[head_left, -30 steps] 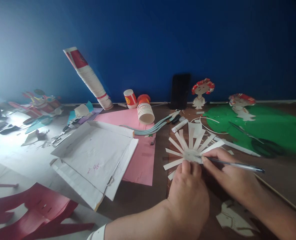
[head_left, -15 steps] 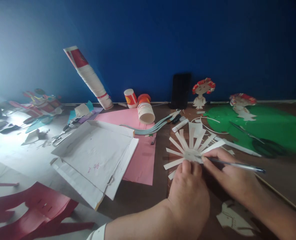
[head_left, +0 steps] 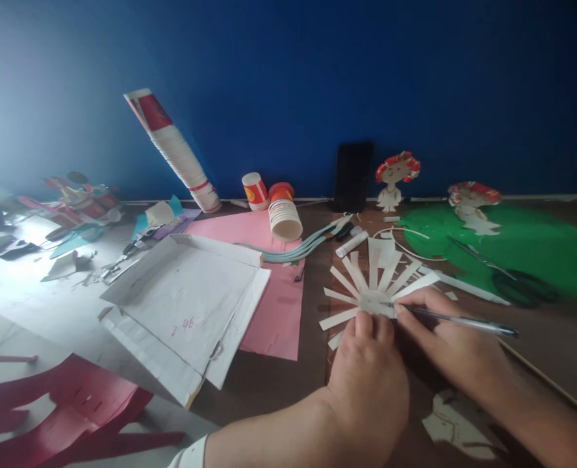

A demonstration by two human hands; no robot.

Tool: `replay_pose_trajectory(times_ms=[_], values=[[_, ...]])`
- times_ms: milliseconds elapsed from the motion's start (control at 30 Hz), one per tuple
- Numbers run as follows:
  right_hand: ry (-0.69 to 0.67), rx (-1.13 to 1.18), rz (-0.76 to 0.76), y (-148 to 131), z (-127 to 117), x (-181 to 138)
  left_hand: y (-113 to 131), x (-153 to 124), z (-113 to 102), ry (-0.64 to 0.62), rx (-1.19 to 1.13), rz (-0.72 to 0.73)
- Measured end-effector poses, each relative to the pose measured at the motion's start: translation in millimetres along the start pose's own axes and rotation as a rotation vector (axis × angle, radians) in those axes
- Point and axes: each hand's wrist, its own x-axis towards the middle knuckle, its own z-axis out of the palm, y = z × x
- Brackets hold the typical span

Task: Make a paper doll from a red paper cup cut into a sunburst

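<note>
The right hand (head_left: 457, 341) holds a pen (head_left: 468, 320) between the thumb and the index finger, close to its point, and this point is at the round middle of a white paper piece (head_left: 376, 301). Long strips of this piece spread outwards like rays, flat on the brown bench (head_left: 312, 312), in front of the person. The left hand (head_left: 369, 370) covers the near side of the piece, with bent fingers kept close together; its thumb is hidden, so I cannot tell whether it pinches the paper or only presses it.

Behind the strips lies a glue stick (head_left: 351, 244). To the right, the scissors (head_left: 500, 270) lie partly over a green sheet (head_left: 561, 240). Farther back, 2 small paper figures with red tops are near the blue wall (head_left: 288, 84).
</note>
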Motion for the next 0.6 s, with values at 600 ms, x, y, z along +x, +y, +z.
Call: replay_pose_trajectory(times_ms=[600], values=[[-0.001, 0.013, 0.001, -0.3, 0.2, 0.7, 0.9, -0.8, -1.1, 0.008, 0.014, 0.004]])
